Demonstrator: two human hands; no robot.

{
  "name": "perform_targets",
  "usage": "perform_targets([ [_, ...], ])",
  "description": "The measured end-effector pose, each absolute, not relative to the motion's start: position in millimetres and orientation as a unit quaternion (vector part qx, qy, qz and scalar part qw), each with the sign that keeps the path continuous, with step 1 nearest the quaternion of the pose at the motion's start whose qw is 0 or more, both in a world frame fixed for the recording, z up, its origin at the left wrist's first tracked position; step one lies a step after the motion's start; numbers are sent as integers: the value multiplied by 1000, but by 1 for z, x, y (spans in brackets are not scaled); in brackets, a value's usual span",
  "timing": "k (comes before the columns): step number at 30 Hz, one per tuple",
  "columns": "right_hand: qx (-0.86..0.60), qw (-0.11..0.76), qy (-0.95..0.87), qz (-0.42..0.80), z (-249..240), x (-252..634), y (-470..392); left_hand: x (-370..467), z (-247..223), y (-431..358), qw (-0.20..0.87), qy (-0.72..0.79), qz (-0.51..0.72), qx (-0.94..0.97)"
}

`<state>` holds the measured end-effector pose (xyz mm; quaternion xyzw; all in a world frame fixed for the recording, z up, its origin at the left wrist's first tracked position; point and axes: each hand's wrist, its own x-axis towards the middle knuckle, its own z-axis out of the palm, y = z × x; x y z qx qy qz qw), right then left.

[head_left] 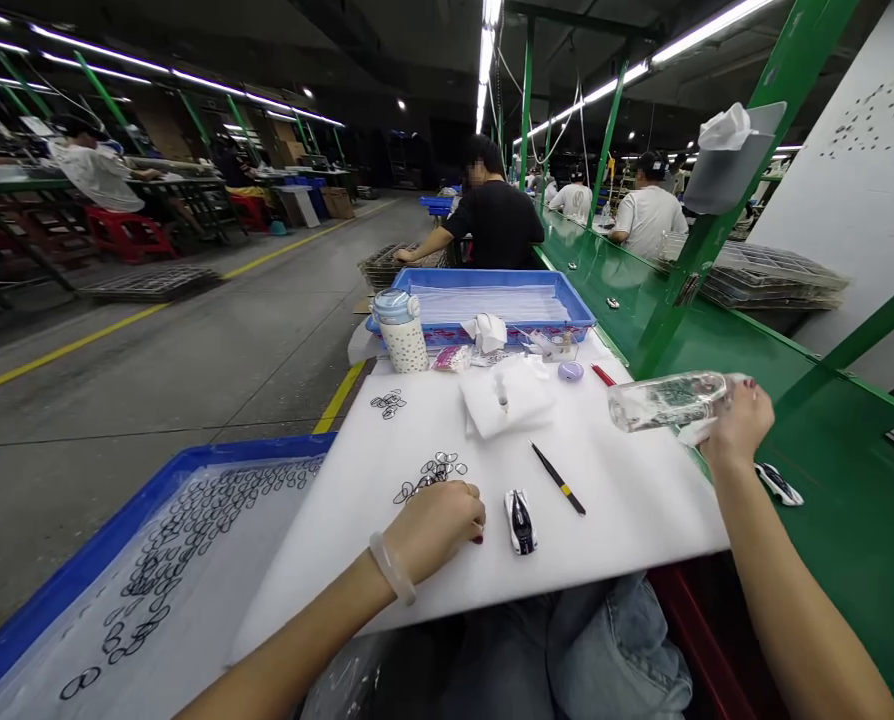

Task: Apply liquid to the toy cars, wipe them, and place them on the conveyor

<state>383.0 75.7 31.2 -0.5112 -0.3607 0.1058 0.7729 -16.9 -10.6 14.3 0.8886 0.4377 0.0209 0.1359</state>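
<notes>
Fingers [743,405] around bottle [664,400] (clear)

Rings [433,472] lie on the sheet [627,500] left of the toy car [520,521], tweezers [558,479] to its right, cup [402,331] behind.

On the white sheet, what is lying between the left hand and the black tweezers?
In the head view, a small black-and-white toy car lies on the white sheet between the left hand and the black tweezers, close beside the hand.
</notes>
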Motion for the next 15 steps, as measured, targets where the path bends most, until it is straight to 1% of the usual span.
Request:
perform_targets([
  [2,-520,735,-433,29,42,368,69,-19,15,-16,141,454,33,879],
  [3,-522,707,-478,8,47,360,67,-20,15,-20,150,461,61,872],
  [5,-517,629,-581,0,56,343,66,-19,14,-32,195,476,178,839],
  [7,-515,566,-644,11,67,330,73,-13,11,-46,296,482,324,759],
  [8,-516,552,-655,13,73,327,79,-7,8,-53,363,479,384,701],
  [9,-514,553,-656,12,81,324,84,-1,6,-59,436,470,434,632],
  [11,-486,604,-631,21,98,321,91,13,-1,-66,566,432,514,478],
  [13,-415,684,-597,64,113,312,86,24,-9,-69,645,378,570,341],
  [15,-335,724,-591,124,120,294,63,29,-16,-68,689,332,588,262],
])
